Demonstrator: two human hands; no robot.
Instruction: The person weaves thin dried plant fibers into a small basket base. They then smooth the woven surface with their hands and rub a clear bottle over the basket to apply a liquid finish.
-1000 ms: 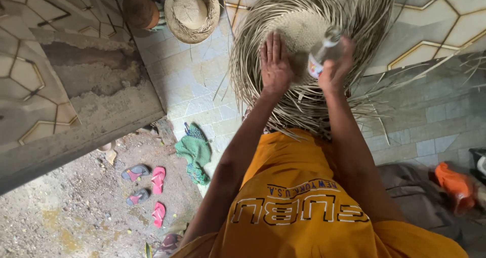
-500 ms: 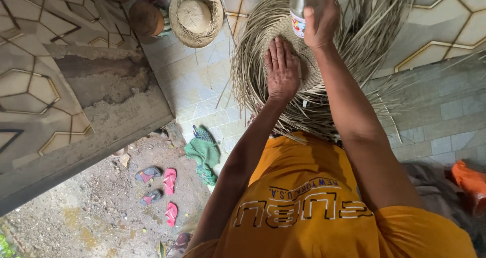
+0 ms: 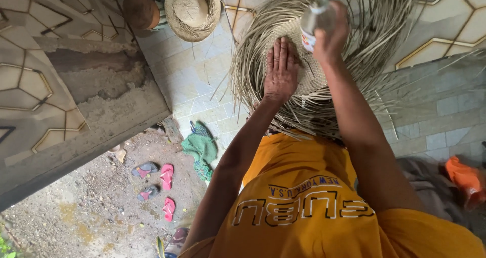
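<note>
Half-woven straw mat [image 3: 304,81] lay on tiled floor [image 3: 202,81], loose strands fanning out. Left hand [image 3: 280,71] pressed flat on woven centre, fingers straight, close together. Right hand [image 3: 331,35] gripped plastic bottle [image 3: 314,21], raised just right of left fingertips. Straw hat [image 3: 193,10] well left of fingers.

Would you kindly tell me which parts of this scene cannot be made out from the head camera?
- Bottle in the right hand: motion-blurred, so its contents and cap are unclear; fingers hide its far side.
- Woven straw piece: its centre lies under the left hand, its top strands leave the frame.
- Orange object: cut off by the right edge.
- Shoe: cut off by the bottom edge.
</note>
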